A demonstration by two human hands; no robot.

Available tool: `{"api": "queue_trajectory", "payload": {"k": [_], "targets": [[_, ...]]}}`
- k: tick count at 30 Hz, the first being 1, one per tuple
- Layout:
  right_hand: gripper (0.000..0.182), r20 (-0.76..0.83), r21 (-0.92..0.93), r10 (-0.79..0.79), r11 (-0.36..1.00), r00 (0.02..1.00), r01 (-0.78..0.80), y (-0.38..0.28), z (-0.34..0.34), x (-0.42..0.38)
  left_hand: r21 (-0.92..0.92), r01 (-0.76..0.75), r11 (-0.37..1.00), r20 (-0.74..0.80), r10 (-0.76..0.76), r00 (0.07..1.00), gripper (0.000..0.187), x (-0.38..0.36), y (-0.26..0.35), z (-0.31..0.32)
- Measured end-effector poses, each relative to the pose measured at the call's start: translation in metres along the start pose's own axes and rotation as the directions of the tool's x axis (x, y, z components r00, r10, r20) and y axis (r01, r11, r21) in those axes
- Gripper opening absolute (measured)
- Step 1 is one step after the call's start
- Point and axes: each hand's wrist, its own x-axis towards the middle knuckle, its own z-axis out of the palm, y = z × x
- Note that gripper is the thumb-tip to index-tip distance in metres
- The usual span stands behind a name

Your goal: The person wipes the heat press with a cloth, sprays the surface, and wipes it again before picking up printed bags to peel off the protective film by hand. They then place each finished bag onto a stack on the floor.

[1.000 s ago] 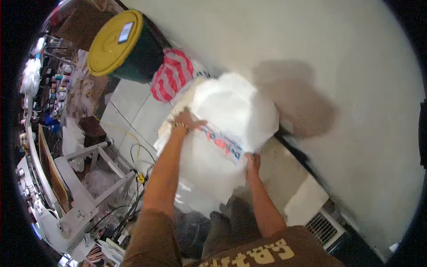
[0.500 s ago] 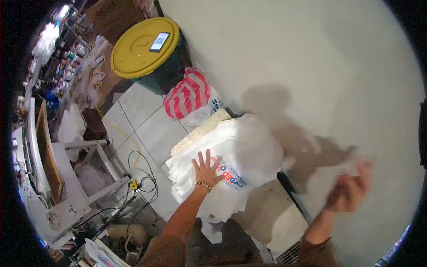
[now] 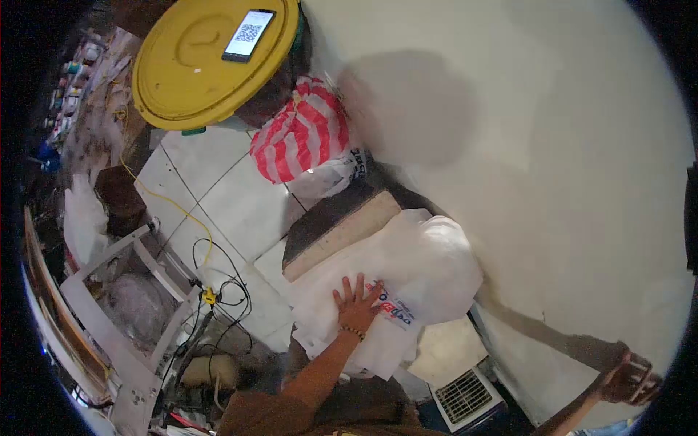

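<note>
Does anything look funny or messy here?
Yes. A phone lies on the yellow bin lid, an odd perch. The stack of white bags under the left hand is uneven, sheets slipping out at the edges. Tangled cables sprawl across the floor tiles.

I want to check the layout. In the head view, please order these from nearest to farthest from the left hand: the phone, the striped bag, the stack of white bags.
1. stack of white bags: under the left hand.
2. striped bag: above, by the wall.
3. phone: farthest, on the yellow lid.
</note>
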Motion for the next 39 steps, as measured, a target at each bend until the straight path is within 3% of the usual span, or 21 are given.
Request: {"api": "queue_trajectory", "payload": {"k": [4,7,9,11,12,13,14,15,16,18,22,24,27,28,30,32,33,35,37,38,39], "targets": [[0.064,0.004,0.010,-0.036,0.999,0.999,0.036,-0.011,-0.003,0.009,0.005,-0.033,0.999,-0.102,0.033,0.994,0.076,0.002,0.000,-0.001],[0.066,-0.018,0.029,-0.049,0.998,0.999,0.049,-0.021,-0.003,0.015,-0.069,0.001,0.998,0.042,0.002,0.999,0.074,0.006,0.005,-0.016],[0.067,-0.059,0.061,-0.058,0.996,0.997,0.061,-0.028,-0.001,0.022,0.009,-0.042,0.999,-0.093,0.043,0.995,0.075,0.002,0.005,-0.012],[0.068,-0.127,0.125,-0.016,0.992,0.992,0.032,-0.035,0.003,0.033,-0.005,-0.044,0.999,-0.106,0.044,0.993,0.075,-0.001,0.006,-0.016],[0.069,0.045,0.268,0.264,0.926,0.963,-0.266,0.006,0.018,-0.019,-0.018,-0.051,0.999,-0.138,0.048,0.989,0.076,0.002,0.008,-0.022],[0.070,0.234,0.339,0.547,0.729,0.804,-0.595,0.048,0.032,-0.073,-0.016,-0.046,0.999,-0.143,0.043,0.989,0.076,0.004,0.010,-0.028],[0.071,0.373,0.309,0.733,0.480,0.569,-0.821,0.089,0.046,-0.125,0.008,-0.061,0.998,-0.128,0.061,0.990,0.079,0.002,0.013,-0.034],[0.069,0.138,0.379,0.468,0.789,0.873,-0.483,0.022,0.027,-0.046,0.035,-0.071,0.997,-0.120,0.074,0.990,0.081,0.003,0.016,-0.041],[0.066,-0.128,0.284,0.101,0.957,0.987,-0.061,-0.052,0.007,0.039,0.041,-0.060,0.997,-0.134,0.065,0.989,0.081,0.001,0.017,-0.046],[0.064,-0.153,0.190,-0.001,0.981,0.988,0.031,-0.059,-0.004,0.058,0.086,-0.163,0.983,-0.261,0.180,0.948,0.083,-0.001,0.023,-0.062],[0.054,-0.082,0.263,0.148,0.957,0.986,-0.122,-0.050,0.036,0.021,0.119,-0.120,0.986,-0.322,0.152,0.935,0.086,-0.039,0.048,-0.100],[0.042,-0.044,0.279,0.115,0.955,0.992,-0.098,-0.075,-0.006,0.051,0.029,-0.188,0.982,-0.480,0.179,0.859,0.070,-0.062,0.049,-0.095],[0.035,-0.059,0.429,0.080,0.902,0.995,-0.047,-0.074,-0.030,0.053,-0.065,-0.226,0.972,-0.567,0.150,0.810,0.050,-0.138,0.041,-0.092],[0.035,-0.080,0.442,0.104,0.895,0.991,-0.059,-0.071,-0.032,0.052,-0.012,-0.254,0.967,-0.693,0.175,0.699,0.034,-0.165,0.038,-0.086],[0.027,0.037,0.556,0.012,0.831,0.999,-0.031,-0.067,-0.046,0.049,-0.182,-0.215,0.959,-0.571,0.075,0.818,0.034,-0.224,0.023,-0.069],[0.023,0.018,0.651,0.008,0.759,1.000,-0.018,-0.058,-0.059,0.046,-0.146,-0.116,0.982,-0.443,0.039,0.895,0.030,-0.253,-0.017,0.003],[0.018,0.026,0.726,-0.022,0.687,0.999,-0.003,-0.056,-0.064,0.046,-0.187,-0.070,0.980,-0.394,-0.009,0.919,0.030,-0.287,-0.023,0.018],[0.016,0.088,0.714,-0.127,0.699,0.988,0.026,-0.055,-0.083,0.037,-0.251,0.003,0.968,-0.317,-0.085,0.945,0.031,-0.347,-0.037,0.063],[0.013,0.194,0.961,-0.098,0.217,0.976,-0.169,-0.083,-0.070,-0.001,-0.307,0.101,0.946,-0.209,-0.171,0.963,0.033,-0.400,-0.048,0.106],[0.012,0.233,0.972,-0.059,0.006,0.971,-0.233,-0.122,-0.047,-0.034,-0.340,0.174,0.924,-0.130,-0.229,0.965,0.035,-0.424,-0.048,0.119],[0.013,0.329,0.897,-0.147,-0.259,0.933,-0.357,-0.134,-0.076,-0.055,-0.379,0.190,0.906,-0.153,-0.264,0.952,0.035,-0.443,-0.052,0.136]]}}
